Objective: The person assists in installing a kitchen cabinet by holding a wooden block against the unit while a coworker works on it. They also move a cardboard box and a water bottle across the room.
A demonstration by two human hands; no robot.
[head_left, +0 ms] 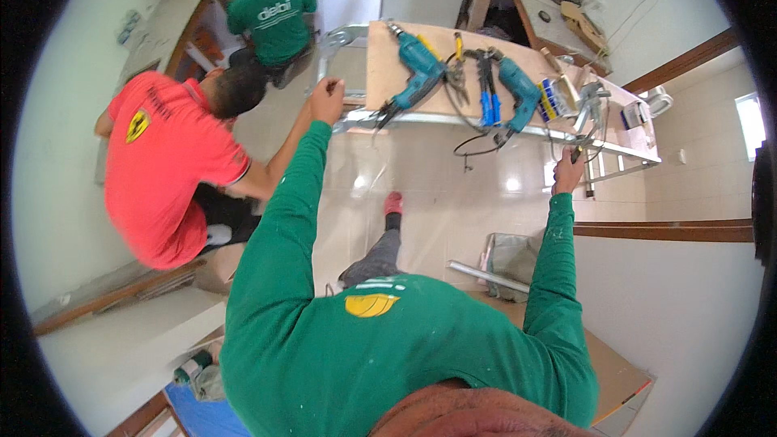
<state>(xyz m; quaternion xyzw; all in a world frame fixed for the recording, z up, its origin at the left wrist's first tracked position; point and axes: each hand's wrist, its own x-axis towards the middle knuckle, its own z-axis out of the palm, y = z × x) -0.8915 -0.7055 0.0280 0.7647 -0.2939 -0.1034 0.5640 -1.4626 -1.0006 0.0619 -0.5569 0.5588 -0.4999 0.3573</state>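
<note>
Left hand (327,101) closed on the ladder (421,119) rail at 11 o'clock, right hand (569,170) gripping it at 2. Drills (417,73) sit loose on the board (388,53) betw. them; any tilt prob. slides them off, near the person in red (162,162).

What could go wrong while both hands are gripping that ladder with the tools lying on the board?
The two drills and pliers lie loose on the board; if the ladder tilts, they may slide off. Cords hang below the rail and could snag. A person in a red shirt crouches close by the left hand, within reach of anything falling. The right hand grips near the far end.
</note>
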